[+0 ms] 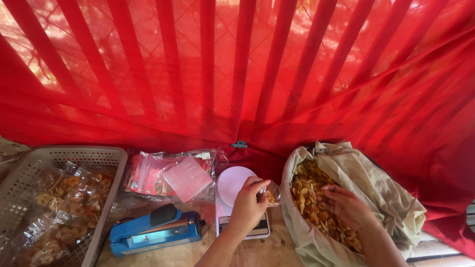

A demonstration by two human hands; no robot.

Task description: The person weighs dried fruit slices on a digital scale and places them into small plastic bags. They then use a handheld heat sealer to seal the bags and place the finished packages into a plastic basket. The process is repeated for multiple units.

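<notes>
Basket (106, 158), sealer (153, 232), scale (236, 184), curtain (237, 69)

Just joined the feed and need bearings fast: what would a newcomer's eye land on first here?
First the red cloth, sunlit and filling the whole background. Then the large sack of golden dried chips at right, the right hand reaching into it while the left hand holds a small clear bag over the white scale. At left sits a grey basket of filled bags beside a blue heat sealer.
</notes>
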